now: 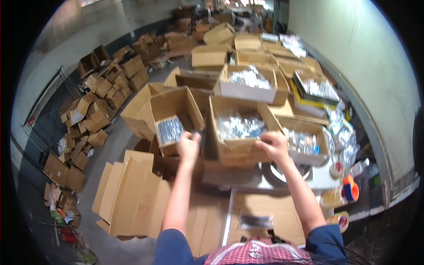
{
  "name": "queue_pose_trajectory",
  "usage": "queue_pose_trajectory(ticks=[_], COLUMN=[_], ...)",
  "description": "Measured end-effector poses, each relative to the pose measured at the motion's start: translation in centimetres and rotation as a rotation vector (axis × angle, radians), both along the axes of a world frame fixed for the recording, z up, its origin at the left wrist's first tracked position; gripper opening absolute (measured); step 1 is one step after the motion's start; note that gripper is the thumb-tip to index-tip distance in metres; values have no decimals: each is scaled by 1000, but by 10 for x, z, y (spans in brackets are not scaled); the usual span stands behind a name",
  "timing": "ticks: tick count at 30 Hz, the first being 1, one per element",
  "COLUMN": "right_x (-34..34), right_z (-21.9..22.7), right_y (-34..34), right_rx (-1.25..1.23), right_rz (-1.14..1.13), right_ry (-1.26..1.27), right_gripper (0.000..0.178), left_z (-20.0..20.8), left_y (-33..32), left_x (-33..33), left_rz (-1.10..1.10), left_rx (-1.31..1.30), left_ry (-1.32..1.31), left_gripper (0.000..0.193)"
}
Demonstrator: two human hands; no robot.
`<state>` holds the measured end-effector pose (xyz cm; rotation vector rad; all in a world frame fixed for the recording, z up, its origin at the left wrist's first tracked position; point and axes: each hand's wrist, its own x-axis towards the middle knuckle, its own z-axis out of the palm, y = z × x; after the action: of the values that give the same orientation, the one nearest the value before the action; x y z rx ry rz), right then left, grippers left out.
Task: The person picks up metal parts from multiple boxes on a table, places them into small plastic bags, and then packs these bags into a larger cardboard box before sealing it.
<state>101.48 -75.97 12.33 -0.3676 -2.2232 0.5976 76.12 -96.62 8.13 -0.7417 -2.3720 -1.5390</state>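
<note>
My left hand (189, 145) is closed at the near right corner of a tilted cardboard box (176, 99). Something small and dark shows by its fingers, too blurred to name. Inside that box lies a stack of flat dark packets (170, 129) in clear film. To the right stands another cardboard box (238, 152), filled with shiny clear plastic packets (240, 126). My right hand (274, 145) is at its near right corner, fingers curled in a pinch; what they hold, if anything, is hidden. A flat dark packet (256, 221) lies on the cardboard in front of me.
More boxes of shiny packets (304, 141) stand right and behind. Tape rolls (351, 188) and a clear bottle (360, 167) sit at the right edge by the wall. An opened carton (132, 194) leans at left; a heap of empty cartons (95, 106) covers the floor beyond.
</note>
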Motion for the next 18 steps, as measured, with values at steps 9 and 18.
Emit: queue_pose_trajectory(ticks=[9,18], right_x=[52,220], right_z=[-44,-242], right_y=[-98,-141], right_rx=[404,101], right_rz=[258,375], right_ry=[72,-695], right_gripper=[39,64], left_z=[-67,-182], left_y=[-156,-140], left_x=[152,292], left_rz=[-157,-380], left_rx=[190,-275], left_ry=[-819,-744], left_gripper=[13,30])
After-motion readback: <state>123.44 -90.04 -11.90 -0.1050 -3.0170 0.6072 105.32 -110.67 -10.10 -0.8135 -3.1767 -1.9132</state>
